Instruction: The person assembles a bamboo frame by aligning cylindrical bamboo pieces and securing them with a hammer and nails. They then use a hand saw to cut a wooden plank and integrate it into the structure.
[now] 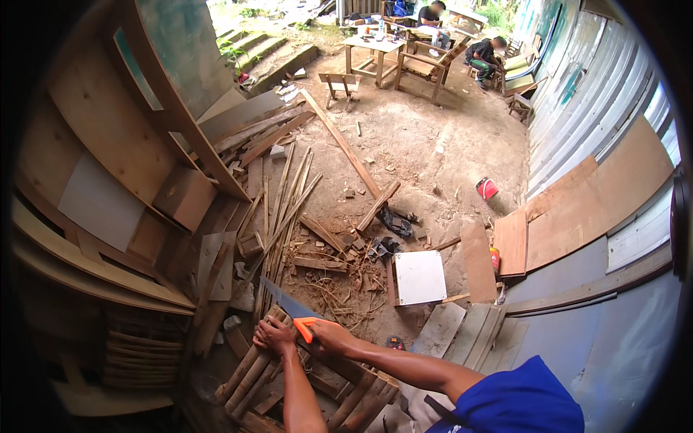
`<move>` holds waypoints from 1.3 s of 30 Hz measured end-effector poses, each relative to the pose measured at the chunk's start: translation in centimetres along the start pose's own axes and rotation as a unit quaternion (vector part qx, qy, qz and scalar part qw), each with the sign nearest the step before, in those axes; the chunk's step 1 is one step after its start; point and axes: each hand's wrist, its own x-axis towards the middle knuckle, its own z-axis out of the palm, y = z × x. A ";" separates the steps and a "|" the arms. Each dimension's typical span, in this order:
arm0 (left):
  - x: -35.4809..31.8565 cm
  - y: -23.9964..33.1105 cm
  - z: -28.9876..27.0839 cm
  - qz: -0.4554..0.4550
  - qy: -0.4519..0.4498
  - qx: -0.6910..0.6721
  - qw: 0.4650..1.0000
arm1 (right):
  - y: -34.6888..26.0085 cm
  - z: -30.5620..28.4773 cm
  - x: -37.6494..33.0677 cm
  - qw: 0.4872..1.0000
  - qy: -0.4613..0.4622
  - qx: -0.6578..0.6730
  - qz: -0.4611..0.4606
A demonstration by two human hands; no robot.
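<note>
My right hand (330, 338) is closed around the orange handle of a handsaw (305, 327). Its grey blade (283, 296) slants away to the upper left, beside the far end of a wooden frame (245, 372) built of rounded slats. Whether the teeth touch the wood I cannot tell. With fingers curled over the slat ends, my left hand (275, 336) grips the frame just left of the saw handle. More slats of the frame (368, 400) show below my right forearm.
Wood scraps (354, 270) and long thin strips (283, 195) litter the dirt floor ahead. A white-topped box (421, 278) stands at right of them. Tall wooden cabinets (108, 166) flank the left, plywood sheets (599, 195) the right wall. Two people sit far back near a table (375, 45).
</note>
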 end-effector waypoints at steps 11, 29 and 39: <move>-0.1 0.8 -4.7 0.050 0.007 -0.070 0.996 | -3.5 -10.3 -12.1 0.994 0.092 -0.054 0.035; -14.5 7.9 -37.6 0.170 -0.329 -0.654 0.660 | -25.7 -17.3 -24.0 0.919 0.277 0.278 0.010; -19.9 1.6 -42.2 0.199 -0.229 -0.363 0.881 | -24.2 -10.8 -24.4 0.942 0.164 0.290 0.038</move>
